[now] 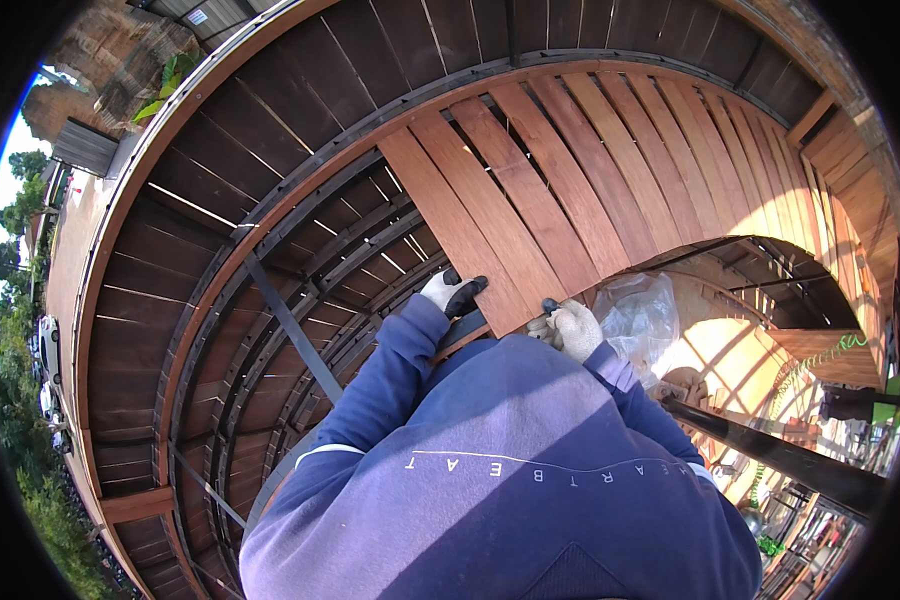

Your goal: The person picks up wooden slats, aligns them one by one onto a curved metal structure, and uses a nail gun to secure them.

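Faces a curved, dark-brown slatted wooden structure [315, 65] and fanned row of reddish-brown wooden planks [599, 170]. Has the long, flat leftmost plank [459, 240] ahead, crumpled clear plastic [642, 312] farther right. Rests white-gloved, black-fingertipped left hand [455, 291] on its left edge, curled pale-gloved right hand [572, 328] by its near end; cannot tell of clamping.

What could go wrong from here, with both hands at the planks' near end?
The left hand is at the leftmost plank's edge; if that plank shifts, fingers might get pinched. Dark gaps show between some planks, so small items could drop through. The plastic bag beside the right hand might snag.
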The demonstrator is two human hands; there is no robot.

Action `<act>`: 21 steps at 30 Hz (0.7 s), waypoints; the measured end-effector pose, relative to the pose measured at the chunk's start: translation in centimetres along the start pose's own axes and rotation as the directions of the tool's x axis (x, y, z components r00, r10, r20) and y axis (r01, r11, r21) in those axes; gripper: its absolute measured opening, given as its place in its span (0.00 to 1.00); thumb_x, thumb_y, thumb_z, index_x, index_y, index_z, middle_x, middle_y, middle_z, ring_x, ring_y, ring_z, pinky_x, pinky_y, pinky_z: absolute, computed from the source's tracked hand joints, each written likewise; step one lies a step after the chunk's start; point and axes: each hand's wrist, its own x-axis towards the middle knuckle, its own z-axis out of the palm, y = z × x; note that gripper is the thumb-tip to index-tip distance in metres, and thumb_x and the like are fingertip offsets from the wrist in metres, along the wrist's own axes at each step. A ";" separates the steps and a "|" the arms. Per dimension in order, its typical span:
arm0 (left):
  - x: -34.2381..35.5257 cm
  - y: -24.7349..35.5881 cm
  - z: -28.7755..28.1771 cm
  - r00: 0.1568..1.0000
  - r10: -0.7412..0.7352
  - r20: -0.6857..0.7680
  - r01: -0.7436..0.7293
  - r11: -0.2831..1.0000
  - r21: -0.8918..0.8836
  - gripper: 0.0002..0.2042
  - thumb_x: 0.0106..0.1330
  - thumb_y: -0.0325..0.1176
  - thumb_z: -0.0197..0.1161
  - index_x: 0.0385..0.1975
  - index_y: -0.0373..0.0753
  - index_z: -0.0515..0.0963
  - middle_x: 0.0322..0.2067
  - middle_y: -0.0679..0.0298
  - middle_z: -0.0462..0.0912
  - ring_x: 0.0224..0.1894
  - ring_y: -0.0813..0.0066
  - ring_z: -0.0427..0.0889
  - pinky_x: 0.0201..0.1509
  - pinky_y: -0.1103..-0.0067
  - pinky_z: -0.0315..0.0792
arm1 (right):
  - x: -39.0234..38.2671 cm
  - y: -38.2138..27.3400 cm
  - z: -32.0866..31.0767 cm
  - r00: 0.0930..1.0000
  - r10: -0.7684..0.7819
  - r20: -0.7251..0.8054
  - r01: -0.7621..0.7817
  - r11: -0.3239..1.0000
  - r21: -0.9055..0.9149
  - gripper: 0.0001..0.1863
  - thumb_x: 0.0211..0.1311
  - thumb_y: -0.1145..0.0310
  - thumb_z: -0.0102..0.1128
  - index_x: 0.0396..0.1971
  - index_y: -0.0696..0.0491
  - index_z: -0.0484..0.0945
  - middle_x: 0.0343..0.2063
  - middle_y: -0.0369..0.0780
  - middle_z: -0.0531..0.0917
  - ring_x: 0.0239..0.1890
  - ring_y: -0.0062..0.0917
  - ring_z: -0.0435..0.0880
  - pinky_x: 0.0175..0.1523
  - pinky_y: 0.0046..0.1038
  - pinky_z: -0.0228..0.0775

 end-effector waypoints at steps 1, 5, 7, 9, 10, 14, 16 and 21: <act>-0.2 0.3 0.2 1.000 -0.008 0.001 0.008 1.000 0.010 0.20 0.62 0.37 0.68 0.51 0.35 0.75 0.43 0.62 0.83 0.39 0.74 0.82 0.41 0.80 0.76 | 0.3 0.7 -0.3 1.000 -0.012 0.003 0.012 0.999 0.037 0.10 0.64 0.73 0.44 0.40 0.63 0.69 0.32 0.49 0.81 0.28 0.28 0.83 0.34 0.26 0.78; -0.1 0.0 0.2 0.999 0.030 0.028 -0.028 0.999 -0.039 0.20 0.62 0.36 0.67 0.52 0.35 0.75 0.45 0.60 0.83 0.43 0.73 0.82 0.46 0.78 0.77 | 0.5 1.2 -0.3 1.000 -0.001 -0.003 0.001 0.993 0.115 0.12 0.64 0.74 0.44 0.43 0.64 0.69 0.32 0.49 0.81 0.29 0.28 0.83 0.33 0.26 0.77; -0.2 -0.1 0.1 0.999 0.026 0.032 -0.024 0.998 -0.064 0.20 0.62 0.36 0.67 0.52 0.34 0.75 0.45 0.60 0.82 0.44 0.73 0.81 0.47 0.78 0.76 | 0.0 0.3 0.1 1.000 0.006 -0.004 -0.006 0.999 0.049 0.12 0.64 0.73 0.44 0.44 0.64 0.69 0.33 0.49 0.81 0.29 0.28 0.83 0.32 0.26 0.77; -0.1 -0.2 0.0 0.998 0.031 0.047 -0.030 0.999 -0.040 0.23 0.62 0.38 0.67 0.54 0.34 0.73 0.48 0.59 0.81 0.48 0.71 0.80 0.52 0.77 0.74 | 0.0 0.0 0.2 1.000 -0.009 0.000 0.009 1.000 0.020 0.13 0.64 0.73 0.44 0.44 0.64 0.69 0.32 0.49 0.81 0.29 0.29 0.84 0.32 0.26 0.77; -0.1 -0.1 -0.1 0.998 0.034 0.054 -0.033 0.999 -0.029 0.25 0.62 0.40 0.67 0.56 0.33 0.73 0.49 0.58 0.80 0.50 0.71 0.79 0.54 0.77 0.73 | 0.1 0.4 0.1 1.000 -0.027 0.005 0.027 0.999 0.025 0.13 0.64 0.73 0.43 0.44 0.64 0.69 0.32 0.49 0.81 0.29 0.29 0.84 0.32 0.26 0.77; -0.2 0.5 0.1 0.999 -0.010 0.044 0.007 0.996 0.083 0.24 0.63 0.40 0.66 0.56 0.34 0.73 0.48 0.60 0.81 0.47 0.72 0.79 0.51 0.78 0.74 | 0.9 2.0 -0.6 0.999 -0.040 0.009 0.038 0.990 0.138 0.13 0.64 0.73 0.43 0.43 0.65 0.69 0.32 0.49 0.81 0.29 0.29 0.84 0.32 0.26 0.78; 0.0 0.6 0.0 0.997 -0.052 0.051 0.044 0.989 0.142 0.24 0.64 0.41 0.65 0.56 0.35 0.73 0.47 0.60 0.81 0.45 0.73 0.79 0.49 0.78 0.74 | 1.3 2.5 -0.9 0.998 -0.061 0.025 0.057 0.991 0.123 0.12 0.64 0.73 0.44 0.42 0.65 0.70 0.31 0.48 0.81 0.28 0.30 0.84 0.32 0.26 0.78; -1.0 1.4 0.3 0.998 0.009 0.057 -0.017 0.989 0.148 0.23 0.65 0.42 0.63 0.56 0.36 0.73 0.46 0.61 0.81 0.44 0.74 0.79 0.47 0.78 0.73 | 1.1 2.0 -0.7 0.999 -0.040 0.012 0.039 0.995 0.097 0.12 0.63 0.74 0.44 0.42 0.66 0.70 0.31 0.49 0.81 0.29 0.31 0.84 0.33 0.26 0.78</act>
